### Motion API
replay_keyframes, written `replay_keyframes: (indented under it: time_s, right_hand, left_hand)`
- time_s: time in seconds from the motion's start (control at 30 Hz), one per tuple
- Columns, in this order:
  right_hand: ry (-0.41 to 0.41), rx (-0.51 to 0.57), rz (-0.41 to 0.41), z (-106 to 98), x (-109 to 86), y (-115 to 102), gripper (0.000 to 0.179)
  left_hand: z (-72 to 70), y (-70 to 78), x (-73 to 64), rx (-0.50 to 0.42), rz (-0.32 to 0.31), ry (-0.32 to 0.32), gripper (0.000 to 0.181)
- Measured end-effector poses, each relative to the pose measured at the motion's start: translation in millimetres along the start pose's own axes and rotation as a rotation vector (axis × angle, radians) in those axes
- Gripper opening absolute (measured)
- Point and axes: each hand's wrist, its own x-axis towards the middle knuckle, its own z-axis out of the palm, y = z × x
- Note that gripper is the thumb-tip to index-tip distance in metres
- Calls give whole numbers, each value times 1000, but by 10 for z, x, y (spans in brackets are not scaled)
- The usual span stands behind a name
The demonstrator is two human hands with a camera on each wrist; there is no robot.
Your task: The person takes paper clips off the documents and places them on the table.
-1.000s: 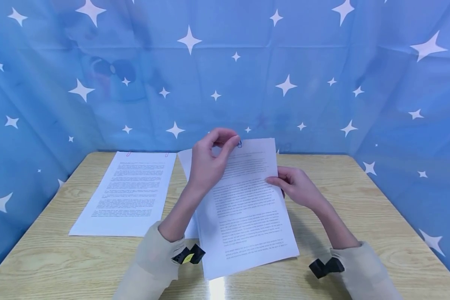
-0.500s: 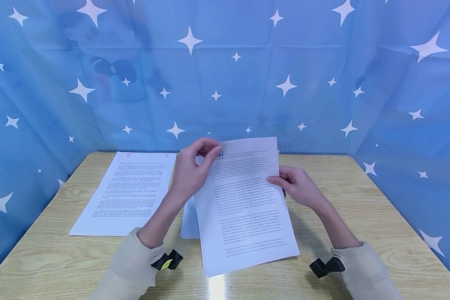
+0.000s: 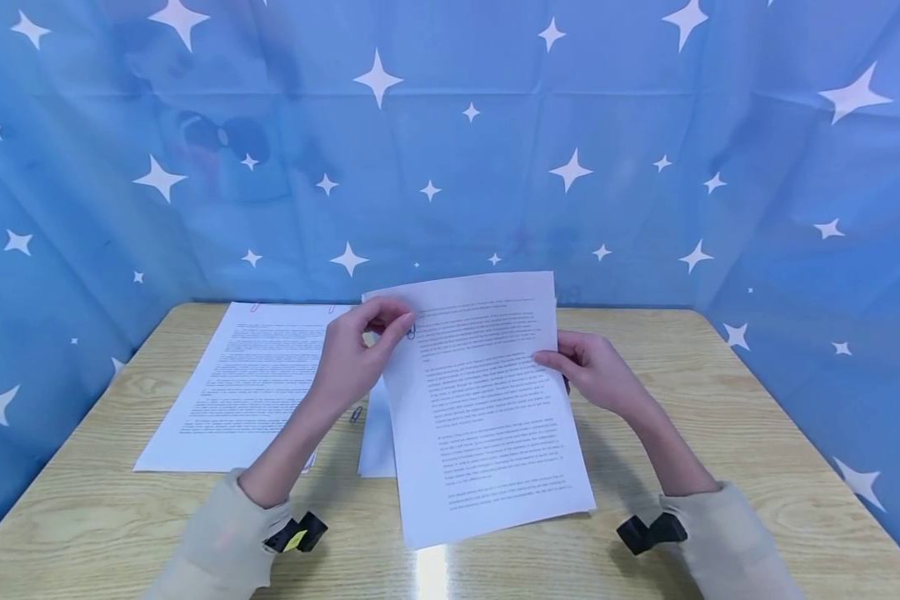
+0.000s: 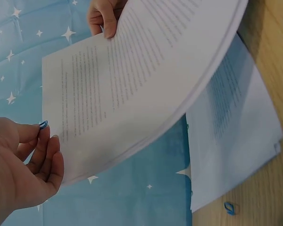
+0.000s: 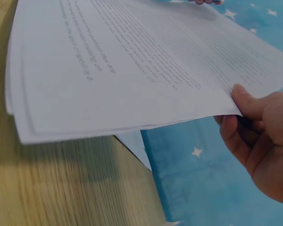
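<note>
While your right hand [image 3: 602, 375] grips 1 printed stack [image 3: 487, 400], your left hand [image 3: 354, 348] pinches 1 blue clip [image 4: 43, 125]: apparently unclipping; next move likely calls for setting that clip aside.

Printed lines [image 3: 487, 379] on the held sheets [image 3: 483, 421] and the flat-lying pages [image 3: 247, 383] are too blurred to read.

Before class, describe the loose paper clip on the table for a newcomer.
On the wooden table, look between the flat left pages and the flat right pages. The blue paper clip there lies on bare wood, unlike the blue clip pinched in the left hand.
</note>
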Motion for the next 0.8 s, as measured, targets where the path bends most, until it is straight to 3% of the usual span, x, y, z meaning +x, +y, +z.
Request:
replay_keyframes:
  time_s: [0.57, 0.8]
  right_hand:
    - [-5, 32, 36, -6, 6, 3, 23]
    - [-7, 27, 28, -7, 3, 18, 24]
  left_hand:
    - [-232, -283, -144, 97, -104, -144, 9]
    - [-350, -367, -221, 191, -168, -206, 9]
